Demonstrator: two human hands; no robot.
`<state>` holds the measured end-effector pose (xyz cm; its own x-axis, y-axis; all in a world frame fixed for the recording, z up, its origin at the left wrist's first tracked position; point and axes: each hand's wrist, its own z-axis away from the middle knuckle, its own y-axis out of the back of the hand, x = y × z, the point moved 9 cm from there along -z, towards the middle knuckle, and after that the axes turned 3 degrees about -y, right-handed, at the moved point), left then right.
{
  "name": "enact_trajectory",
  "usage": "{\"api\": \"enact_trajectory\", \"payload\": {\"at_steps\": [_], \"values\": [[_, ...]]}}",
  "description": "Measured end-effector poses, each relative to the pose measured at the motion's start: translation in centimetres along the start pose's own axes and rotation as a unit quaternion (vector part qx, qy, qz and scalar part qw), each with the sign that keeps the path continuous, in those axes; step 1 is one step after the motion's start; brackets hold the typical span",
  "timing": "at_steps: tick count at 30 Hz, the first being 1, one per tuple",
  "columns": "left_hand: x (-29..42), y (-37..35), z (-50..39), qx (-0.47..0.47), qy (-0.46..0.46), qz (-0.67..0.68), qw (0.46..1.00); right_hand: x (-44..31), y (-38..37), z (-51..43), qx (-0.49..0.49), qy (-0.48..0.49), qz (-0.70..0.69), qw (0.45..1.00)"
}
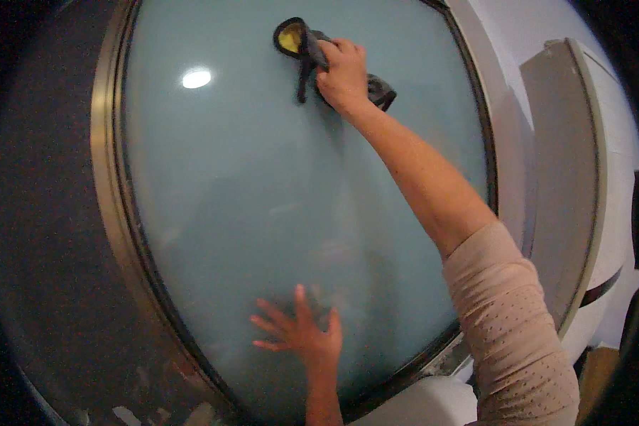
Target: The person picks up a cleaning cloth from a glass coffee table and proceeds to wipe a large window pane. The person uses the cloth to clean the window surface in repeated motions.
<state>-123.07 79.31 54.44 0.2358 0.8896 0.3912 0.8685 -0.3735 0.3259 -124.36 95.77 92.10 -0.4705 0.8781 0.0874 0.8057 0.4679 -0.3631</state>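
Note:
My right hand (pixel 345 74) grips a bunched dark grey cloth (pixel 315 50) with black edging. One fold of it shows a yellow face, and another end sticks out beyond my wrist. The cloth lies against the upper part of a frosted, pale blue-green glass panel (pixel 234 175). Lower down, my left hand (pixel 306 330) is spread over the same glass with its fingers apart and nothing in it. Whether its palm presses on the glass, I cannot tell. My right forearm crosses in front of the panel's right side.
A brass-coloured metal frame (pixel 104 122) with a dark inner seal edges the glass on the left. Beyond it is a dark grey surface (pixel 48 175). A pale wall (pixel 503 96) and a light cabinet-like object (pixel 564 160) stand to the right. A bright light reflection shows on the glass.

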Motion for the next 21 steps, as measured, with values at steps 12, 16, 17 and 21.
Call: {"api": "enact_trajectory", "payload": {"at_steps": [12,16,17,21], "values": [[-0.8,2.1,-0.1,0.018,0.047,0.009,0.999,-6.7,12.3,30.8,-0.330,0.291,-0.140,0.887],[-1.2,1.8,-0.2,0.020,0.046,0.027,0.998,-8.8,13.5,34.0,-0.390,0.490,-0.143,0.766],[-1.2,1.8,-0.2,0.024,0.049,0.029,0.998,-9.1,13.1,32.8,-0.366,0.529,-0.136,0.754],[-2.5,2.1,-0.2,0.050,0.058,0.024,0.997,-12.2,6.3,20.3,-0.293,0.483,-0.117,0.817]]}}
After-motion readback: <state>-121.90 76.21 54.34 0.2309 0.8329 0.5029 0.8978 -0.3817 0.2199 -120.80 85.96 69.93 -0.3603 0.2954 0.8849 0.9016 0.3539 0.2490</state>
